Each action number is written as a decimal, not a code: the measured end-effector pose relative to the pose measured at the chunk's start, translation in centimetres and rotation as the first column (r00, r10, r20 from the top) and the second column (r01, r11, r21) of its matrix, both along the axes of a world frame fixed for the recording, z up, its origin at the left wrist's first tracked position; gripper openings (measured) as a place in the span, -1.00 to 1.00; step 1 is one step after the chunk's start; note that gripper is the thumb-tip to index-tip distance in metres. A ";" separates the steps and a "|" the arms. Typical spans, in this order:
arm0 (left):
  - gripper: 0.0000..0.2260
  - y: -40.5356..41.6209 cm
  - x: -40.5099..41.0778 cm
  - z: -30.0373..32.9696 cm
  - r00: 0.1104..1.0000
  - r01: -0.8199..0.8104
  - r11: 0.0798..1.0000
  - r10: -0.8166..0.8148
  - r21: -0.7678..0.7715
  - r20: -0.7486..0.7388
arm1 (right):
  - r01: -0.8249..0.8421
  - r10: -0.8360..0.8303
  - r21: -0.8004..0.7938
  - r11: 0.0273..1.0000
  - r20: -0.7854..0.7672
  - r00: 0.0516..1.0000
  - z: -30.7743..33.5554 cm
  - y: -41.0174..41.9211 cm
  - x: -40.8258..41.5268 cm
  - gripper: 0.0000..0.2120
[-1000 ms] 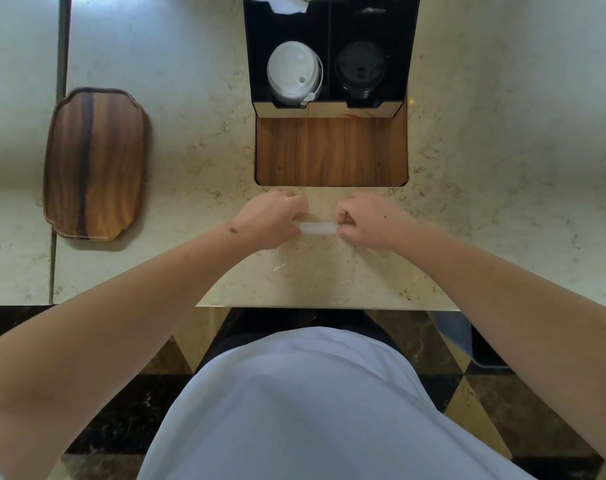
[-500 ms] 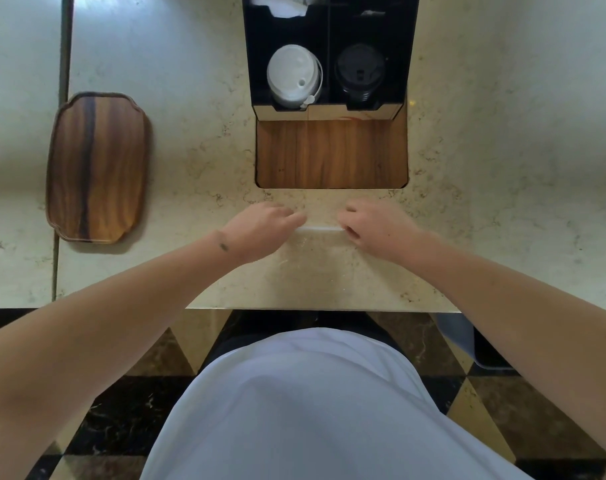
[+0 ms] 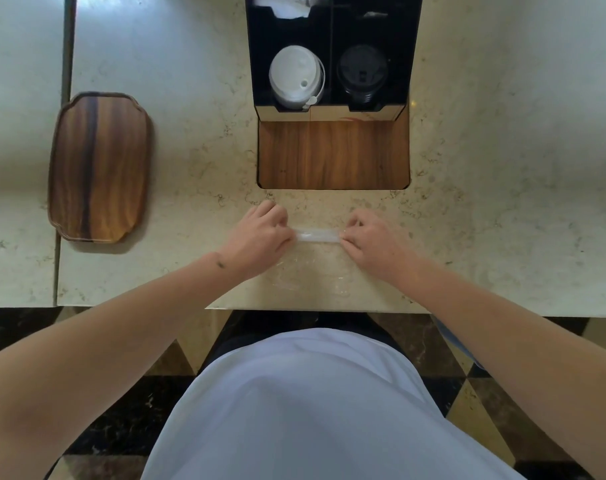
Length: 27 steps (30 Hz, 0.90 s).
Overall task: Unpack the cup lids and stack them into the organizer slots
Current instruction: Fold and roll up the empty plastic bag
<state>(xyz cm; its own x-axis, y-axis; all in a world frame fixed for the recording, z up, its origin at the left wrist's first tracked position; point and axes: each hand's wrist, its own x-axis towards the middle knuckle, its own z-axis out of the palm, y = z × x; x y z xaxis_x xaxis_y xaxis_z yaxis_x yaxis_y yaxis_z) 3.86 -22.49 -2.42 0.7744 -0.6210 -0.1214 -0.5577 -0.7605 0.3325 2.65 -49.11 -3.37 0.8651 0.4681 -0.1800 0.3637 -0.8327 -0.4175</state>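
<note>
My left hand (image 3: 258, 233) and my right hand (image 3: 372, 239) pinch the two ends of a clear plastic wrapper (image 3: 317, 235), stretched flat between them on the marble counter near its front edge. The rest of the thin film (image 3: 308, 275) lies crumpled below it toward me. Farther back stands a black organizer (image 3: 332, 109) with a stack of white lids (image 3: 296, 79) in its left slot and a stack of black lids (image 3: 362, 76) in its right slot.
A wooden tray (image 3: 99, 168) lies on the counter at the left. A wood-lined recess (image 3: 332, 154) sits in front of the organizer. White crumpled paper (image 3: 284, 5) fills a rear compartment. The counter edge (image 3: 315, 310) runs just below my wrists.
Both hands have shifted slightly apart and pulled the folded wrapper strip taut between them. The organizer and the tray have not moved.
</note>
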 end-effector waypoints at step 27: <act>-0.92 -1.0 1.1 0.2 0.978 -0.111 0.992 0.118 0.052 -0.174 | 0.116 -0.106 0.077 0.990 -0.123 0.987 -0.9 0.9 -0.4 -0.95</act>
